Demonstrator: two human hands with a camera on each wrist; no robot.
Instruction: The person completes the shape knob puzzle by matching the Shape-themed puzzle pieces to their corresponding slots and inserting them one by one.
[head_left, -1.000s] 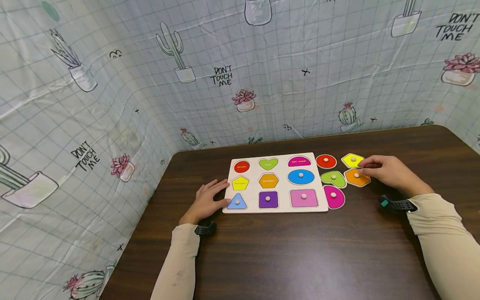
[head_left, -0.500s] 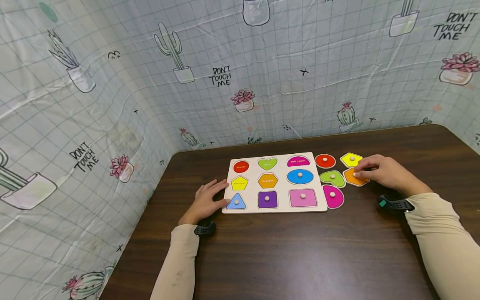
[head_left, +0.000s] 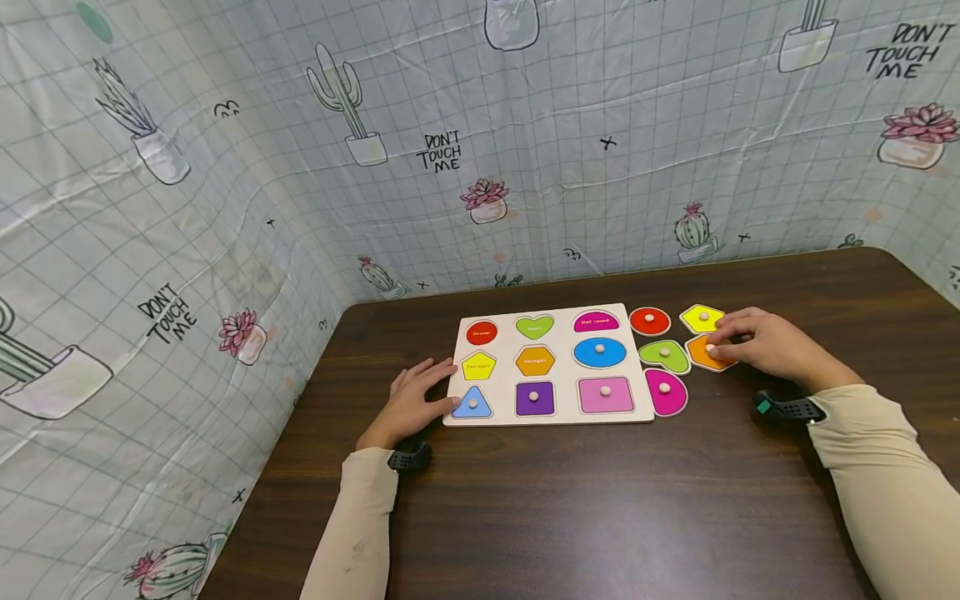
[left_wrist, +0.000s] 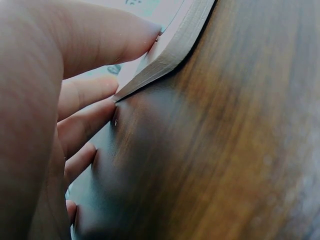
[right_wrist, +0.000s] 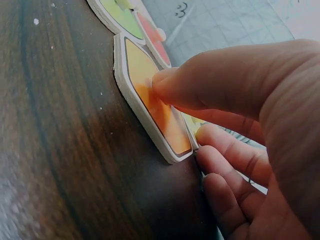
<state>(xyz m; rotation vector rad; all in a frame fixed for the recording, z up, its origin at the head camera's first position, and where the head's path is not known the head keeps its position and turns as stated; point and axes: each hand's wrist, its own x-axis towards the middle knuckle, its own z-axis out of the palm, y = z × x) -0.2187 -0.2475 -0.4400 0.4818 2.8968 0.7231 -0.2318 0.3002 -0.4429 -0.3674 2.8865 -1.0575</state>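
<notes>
A white shape puzzle board (head_left: 564,371) lies on the table. My left hand (head_left: 405,410) rests at its left edge, fingers nearly straight. In the left wrist view the thumb (left_wrist: 115,40) presses on the board's top near a corner. My right hand (head_left: 780,346) is at the orange hexagon puzzle piece (head_left: 696,350), which lies flat to the right of the board. Its thumb (right_wrist: 175,87) and index finger pinch the piece's small knob, mostly hidden in the right wrist view. The other fingers are loosely curled by the yellow pentagon piece (head_left: 701,317).
Around the orange piece lie a red circle piece (head_left: 641,327), a green heart piece (head_left: 678,360) and a magenta half-round piece (head_left: 667,404). In the board sit a blue triangle (head_left: 480,410), purple square (head_left: 543,408), pink rectangle (head_left: 618,404) and blue oval (head_left: 611,360). A printed cloth (head_left: 562,192) hangs behind.
My right hand has shifted slightly left, its fingertips closing on the orange hexagon's knob. My left hand stays on the board's edge. The pieces lie as before.
</notes>
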